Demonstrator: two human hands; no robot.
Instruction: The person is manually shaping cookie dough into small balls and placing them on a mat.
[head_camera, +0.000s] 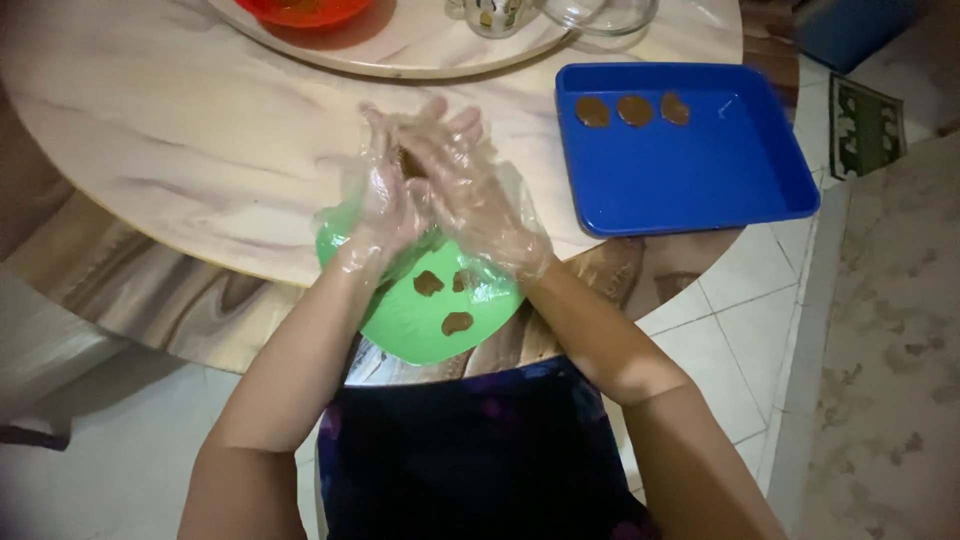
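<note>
Currently: gloved left hand (385, 195) and right hand (465, 185) pressed together around brown dough (410, 162), likely soft, sticky; green bowl (430, 320) beneath, on counter (200, 150).

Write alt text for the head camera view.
Two hands in clear plastic gloves, the left hand and right hand, press together around a brown lump over a green plastic bowl holding brown pieces. To the right on the round marble-patterned table, a blue rectangular plastic tray carries three flat brown discs.
</note>
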